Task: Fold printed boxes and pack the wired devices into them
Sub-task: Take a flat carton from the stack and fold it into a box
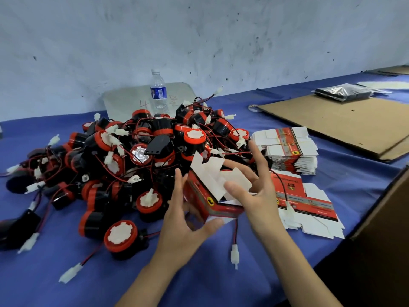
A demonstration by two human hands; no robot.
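Nearest us, below the printed box (212,202), a white connector (234,256) hangs on a red-and-black wire that drops from the box's underside. We judge that a device is already inside the box, though we cannot see it. The left hand (183,218) grips the box from its left, thumb underneath and fingers up the red face. The right hand (259,196) is spread wide at the box's right, fingers straight and holding nothing, its thumb on one of the raised white flaps (212,171).

The hanging wire is our main worry. If the flaps close now, it may be pinched in a seam or left outside the box. If the bottom is not locked, the device could slip out past the left thumb. A hard push from the right thumb could crease the flap.

Just right of the box lie loose flat boxes (309,209) with another wire across them, and a sweep of the right hand could drag them. Behind and left of the box, the pile of wired devices (143,156) is tangled, so pulling one may haul others along. Beyond the box to the right sits a banded stack (290,149). A water bottle (158,91) stands upright behind the pile, where a tug on the wires might topple it.
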